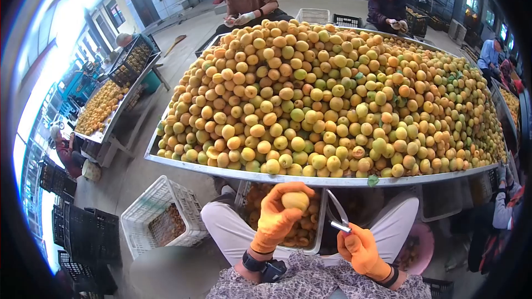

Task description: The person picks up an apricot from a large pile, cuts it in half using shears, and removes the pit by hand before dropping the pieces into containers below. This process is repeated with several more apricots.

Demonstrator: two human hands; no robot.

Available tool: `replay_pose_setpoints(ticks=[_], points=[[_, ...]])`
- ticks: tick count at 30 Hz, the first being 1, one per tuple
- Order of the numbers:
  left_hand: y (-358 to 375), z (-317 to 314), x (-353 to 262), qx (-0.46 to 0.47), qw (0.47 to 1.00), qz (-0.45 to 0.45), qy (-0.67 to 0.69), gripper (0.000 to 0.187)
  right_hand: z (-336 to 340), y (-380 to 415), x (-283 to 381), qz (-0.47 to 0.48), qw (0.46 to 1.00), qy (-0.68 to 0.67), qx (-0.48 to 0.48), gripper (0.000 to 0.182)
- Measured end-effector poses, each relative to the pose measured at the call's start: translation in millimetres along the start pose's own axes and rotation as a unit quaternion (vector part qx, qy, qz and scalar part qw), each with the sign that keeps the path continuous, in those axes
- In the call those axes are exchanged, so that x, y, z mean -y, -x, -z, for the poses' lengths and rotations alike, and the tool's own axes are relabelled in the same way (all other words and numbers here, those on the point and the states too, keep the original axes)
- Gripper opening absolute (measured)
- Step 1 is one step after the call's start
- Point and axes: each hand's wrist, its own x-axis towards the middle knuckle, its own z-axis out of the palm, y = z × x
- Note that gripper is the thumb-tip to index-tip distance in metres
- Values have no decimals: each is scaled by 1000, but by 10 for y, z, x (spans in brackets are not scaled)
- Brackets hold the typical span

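Note:
My left hand [277,216], in an orange glove, holds a yellow apricot [295,200] between thumb and fingers, in front of the metal table edge. Wrapped in the orange-gloved fingers of my right hand [363,252] is a metal tool with curved, tong-like jaws [337,210]; its jaws point up and to the left. The tool and the apricot are apart. Below my left hand, between my knees, a pale crate [320,232] contains apricots, some apparently split. A large heap of apricots [310,99] fills the metal-rimmed table [266,175] ahead.
To my left stands a white basket [188,205] with some fruit at its bottom. A pink basin [424,249] is by my right knee. Black crates [88,232] are stacked at far left. Two people sit across the table; others work at both sides.

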Motion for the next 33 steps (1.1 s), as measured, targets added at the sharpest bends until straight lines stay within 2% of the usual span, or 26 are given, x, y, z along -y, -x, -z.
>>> replay_pose_setpoints(ticks=[1,3,9,19,22,23,24,26,28,29,30,32,33], points=[[8,-81,-56,29,999,24,1,60,-7,-8,7,22,997,68,0,48],[24,-164,-95,65,996,58,22,70,-46,-30,5,26,996,85,8,48],[59,-200,-32,85,989,74,92,73,-10,-73,-45,38,986,161,34,46],[178,-422,54,42,976,122,173,72,34,-112,-170,64,980,186,26,43],[208,-497,31,16,977,130,169,73,43,-134,-167,104,971,215,22,41],[207,-501,-39,27,984,134,113,74,46,-143,-153,127,962,239,21,38],[196,-489,-101,38,988,137,58,75,56,-148,-130,126,962,241,22,38],[163,-441,-204,56,986,150,46,71,69,-136,-94,107,965,236,36,32],[100,-410,-311,134,975,162,-76,66,98,-111,-110,93,964,244,43,31],[16,-319,-343,215,957,124,-149,66,109,-97,-127,81,963,251,49,30],[-24,-320,-391,214,957,124,-149,66,114,-101,-174,81,963,251,49,30],[-50,-385,-483,256,937,163,-175,71,120,-127,-281,171,952,248,54,34],[35,-518,-476,168,963,212,-13,78,101,-137,-274,173,951,250,54,34]])
